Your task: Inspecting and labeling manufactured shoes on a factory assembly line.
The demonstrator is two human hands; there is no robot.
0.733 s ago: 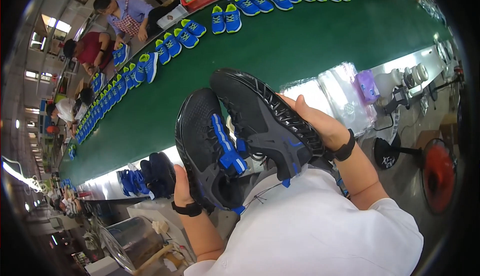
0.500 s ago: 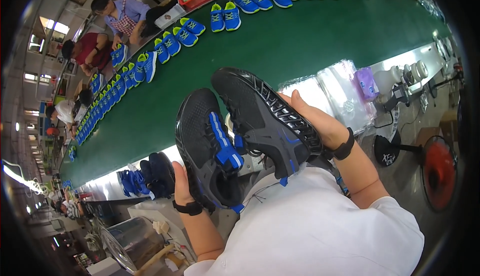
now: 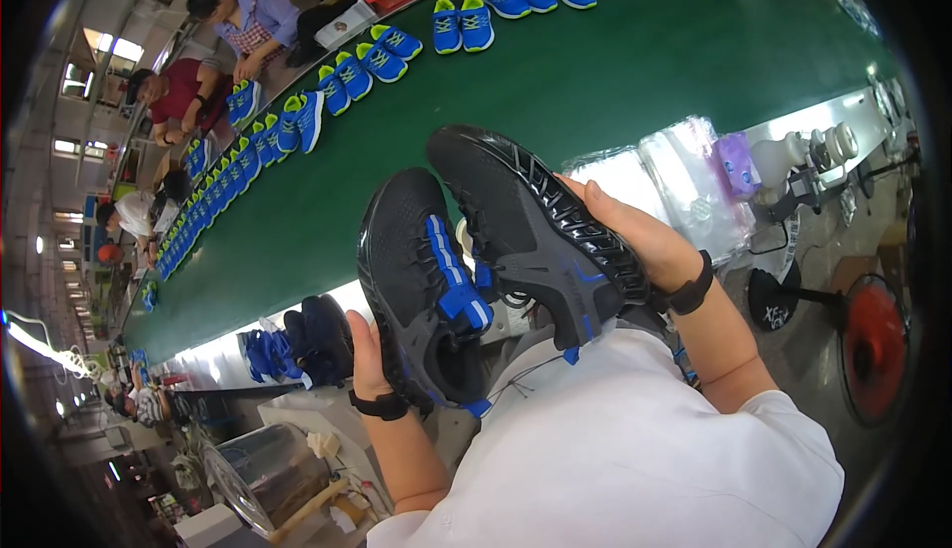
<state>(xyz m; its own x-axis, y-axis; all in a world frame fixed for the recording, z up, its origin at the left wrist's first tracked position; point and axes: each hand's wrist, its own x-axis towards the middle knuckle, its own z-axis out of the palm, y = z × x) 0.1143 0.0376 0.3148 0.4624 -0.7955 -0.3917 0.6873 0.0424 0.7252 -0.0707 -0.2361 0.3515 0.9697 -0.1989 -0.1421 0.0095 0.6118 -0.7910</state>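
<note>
L hand (image 3: 369,358) holds a blk shoe (image 3: 402,226) w/ blue strap by its outer side; R hand (image 3: 650,239) holds a 2nd blk shoe (image 3: 531,226) by the sole edge, most fingers hidden. Both are up in front of the white shirt (image 3: 635,449), toes away & close tog. Beyond: green tabletop (image 3: 615,77), dk blue shoes (image 3: 325,338) to L, clear bags (image 3: 689,191) & purple pack (image 3: 736,164) to R, bright blue shoes (image 3: 476,27) along far edge, co-workers (image 3: 266,20) behind.
</note>
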